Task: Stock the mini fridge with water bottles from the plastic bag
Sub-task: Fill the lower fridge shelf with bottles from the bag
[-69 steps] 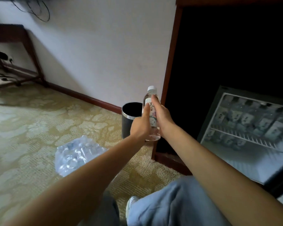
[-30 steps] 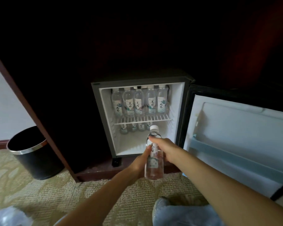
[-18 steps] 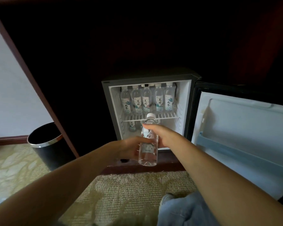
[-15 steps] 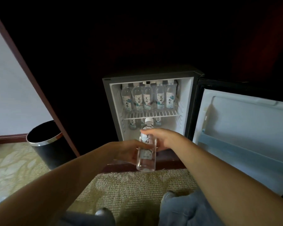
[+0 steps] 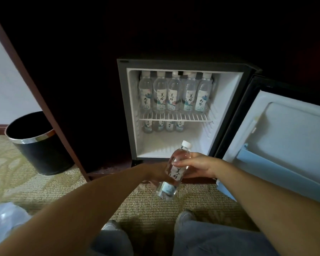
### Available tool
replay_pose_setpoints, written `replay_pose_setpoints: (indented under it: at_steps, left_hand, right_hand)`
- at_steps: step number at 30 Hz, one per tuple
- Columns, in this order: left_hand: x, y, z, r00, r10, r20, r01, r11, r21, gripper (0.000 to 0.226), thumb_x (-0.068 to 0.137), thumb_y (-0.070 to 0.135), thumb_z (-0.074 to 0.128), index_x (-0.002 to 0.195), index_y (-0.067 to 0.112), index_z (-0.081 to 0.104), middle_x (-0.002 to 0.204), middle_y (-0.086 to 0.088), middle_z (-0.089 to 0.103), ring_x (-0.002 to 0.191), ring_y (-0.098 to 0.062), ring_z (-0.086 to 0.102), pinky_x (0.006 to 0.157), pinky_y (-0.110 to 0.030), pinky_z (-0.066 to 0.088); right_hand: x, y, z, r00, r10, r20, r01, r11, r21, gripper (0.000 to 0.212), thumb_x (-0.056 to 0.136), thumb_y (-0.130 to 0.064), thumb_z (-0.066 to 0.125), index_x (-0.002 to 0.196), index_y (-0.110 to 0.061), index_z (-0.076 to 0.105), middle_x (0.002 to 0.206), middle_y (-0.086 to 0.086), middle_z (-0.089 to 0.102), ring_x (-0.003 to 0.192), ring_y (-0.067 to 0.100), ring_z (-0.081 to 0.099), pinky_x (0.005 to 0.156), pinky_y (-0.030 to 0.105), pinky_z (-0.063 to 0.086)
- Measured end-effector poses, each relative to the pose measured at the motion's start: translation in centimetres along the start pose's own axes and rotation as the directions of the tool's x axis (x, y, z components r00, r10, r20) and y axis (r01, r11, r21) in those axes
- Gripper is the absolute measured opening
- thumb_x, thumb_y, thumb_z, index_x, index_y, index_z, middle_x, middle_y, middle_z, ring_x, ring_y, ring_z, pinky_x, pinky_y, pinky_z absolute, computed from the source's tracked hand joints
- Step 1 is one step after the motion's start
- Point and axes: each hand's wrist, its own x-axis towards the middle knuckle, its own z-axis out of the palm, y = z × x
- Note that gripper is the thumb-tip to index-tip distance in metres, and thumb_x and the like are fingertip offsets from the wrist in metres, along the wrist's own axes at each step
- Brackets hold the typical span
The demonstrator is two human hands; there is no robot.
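A clear water bottle (image 5: pixel 174 171) with a white cap tilts in front of the open mini fridge (image 5: pixel 131 111). My right hand (image 5: pixel 198 165) grips its upper body. My left hand (image 5: pixel 155 173) holds it from behind and is partly hidden by the bottle. Several bottles stand in a row on the fridge's wire shelf (image 5: pixel 174 117), and several more stand at the back of the lower compartment. The plastic bag (image 5: pixel 2 224) lies on the carpet at lower left.
The fridge door (image 5: pixel 288 137) stands open to the right, with a pale blue door shelf. A black waste bin (image 5: pixel 37 145) stands left of the dark wooden cabinet. My knees and shoes are at the bottom edge.
My view swung from the bag and bin to the fridge. The bottle has come lower and now tilts, both hands still on it, in front of the lower compartment.
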Motion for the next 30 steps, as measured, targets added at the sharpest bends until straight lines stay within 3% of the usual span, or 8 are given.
replay_pose_setpoints:
  at_steps: [4, 7, 10, 13, 17, 20, 25, 30]
  left_hand:
    - [3.4, -0.2, -0.1, 0.986, 0.149, -0.070, -0.141, 0.984, 0.110, 0.054, 0.083, 0.001, 0.067, 0.131, 0.004, 0.045, 0.131, -0.015, 0.054, 0.123, -0.028, 0.052, 0.104, -0.041, 0.043]
    - [6.2, -1.3, 0.0, 0.965, 0.228, -0.129, -0.198, 0.958, 0.210, 0.056, 0.083, 0.009, 0.070, 0.134, 0.006, 0.046, 0.130, -0.013, 0.057, 0.120, -0.024, 0.055, 0.102, -0.041, 0.045]
    - [9.1, -2.7, -0.8, 0.963, 0.184, -0.197, -0.131, 0.958, 0.255, 0.066, 0.082, 0.023, 0.073, 0.139, 0.017, 0.040, 0.133, -0.005, 0.056, 0.120, -0.020, 0.054, 0.102, -0.039, 0.045]
    - [11.8, -3.7, -2.4, 0.932, 0.198, -0.303, -0.128, 0.964, 0.235, 0.072, 0.083, 0.026, 0.072, 0.143, 0.026, 0.032, 0.131, -0.001, 0.056, 0.116, -0.020, 0.056, 0.097, -0.035, 0.048]
    - [15.7, -4.2, -4.4, 0.876, 0.277, -0.396, -0.226, 0.959, 0.172, 0.072, 0.080, 0.022, 0.074, 0.138, 0.029, 0.030, 0.121, -0.002, 0.061, 0.104, -0.020, 0.062, 0.089, -0.037, 0.052]
    - [18.4, -4.7, -5.3, 0.815, 0.319, -0.484, -0.246, 0.946, 0.210, 0.063, 0.082, 0.032, 0.071, 0.132, 0.032, 0.033, 0.117, 0.002, 0.064, 0.099, -0.015, 0.061, 0.082, -0.030, 0.050]
    - [21.1, -5.3, -6.4, 0.743, 0.393, -0.541, -0.344, 0.918, 0.195, 0.053, 0.081, 0.037, 0.070, 0.125, 0.040, 0.041, 0.119, 0.013, 0.062, 0.102, -0.006, 0.058, 0.081, -0.023, 0.044]
    - [23.5, -7.0, -8.0, 0.752, 0.392, -0.531, -0.390, 0.913, 0.121, 0.059, 0.080, 0.044, 0.068, 0.128, 0.052, 0.035, 0.116, 0.027, 0.058, 0.107, 0.001, 0.059, 0.089, -0.021, 0.050]
  right_hand:
    - [1.5, 1.7, -1.3, 0.989, -0.073, -0.130, 0.075, 0.997, 0.016, 0.063, 0.056, -0.018, 0.087, 0.113, -0.017, 0.059, 0.107, 0.003, 0.070, 0.096, 0.020, 0.068, 0.070, 0.026, 0.057]
    - [3.6, 3.1, -2.0, 0.963, -0.115, -0.245, 0.116, 0.993, -0.008, 0.057, 0.064, -0.016, 0.086, 0.113, -0.019, 0.058, 0.108, -0.001, 0.068, 0.099, 0.018, 0.065, 0.083, 0.031, 0.056]
    - [6.2, 3.6, -2.5, 0.941, -0.140, -0.307, 0.146, 0.989, -0.005, 0.053, 0.065, -0.012, 0.086, 0.110, -0.017, 0.059, 0.106, 0.000, 0.069, 0.100, 0.017, 0.065, 0.090, 0.035, 0.053]
    - [8.8, 3.0, -3.2, 0.908, -0.236, -0.345, 0.234, 0.971, -0.049, 0.047, 0.065, -0.009, 0.085, 0.104, -0.017, 0.060, 0.096, -0.004, 0.071, 0.092, 0.011, 0.067, 0.076, 0.024, 0.054]
    - [12.0, 1.8, -4.6, 0.817, -0.422, -0.393, 0.369, 0.906, -0.206, 0.050, 0.065, -0.010, 0.085, 0.104, -0.023, 0.057, 0.097, -0.008, 0.068, 0.094, 0.011, 0.065, 0.071, 0.015, 0.050]
    - [14.1, 2.1, -5.7, 0.761, -0.490, -0.425, 0.405, 0.871, -0.279, 0.056, 0.062, -0.017, 0.087, 0.106, -0.028, 0.055, 0.103, -0.005, 0.068, 0.100, 0.014, 0.064, 0.086, 0.030, 0.053]
    - [16.9, 3.0, -5.9, 0.632, -0.600, -0.490, 0.482, 0.800, -0.359, 0.058, 0.062, -0.014, 0.087, 0.107, -0.033, 0.054, 0.101, -0.011, 0.067, 0.099, 0.011, 0.064, 0.086, 0.035, 0.054]
    - [19.2, 3.3, -5.3, 0.517, -0.673, -0.529, 0.581, 0.730, -0.361, 0.057, 0.063, -0.032, 0.083, 0.112, -0.038, 0.054, 0.105, -0.025, 0.064, 0.101, -0.001, 0.061, 0.085, 0.023, 0.051]
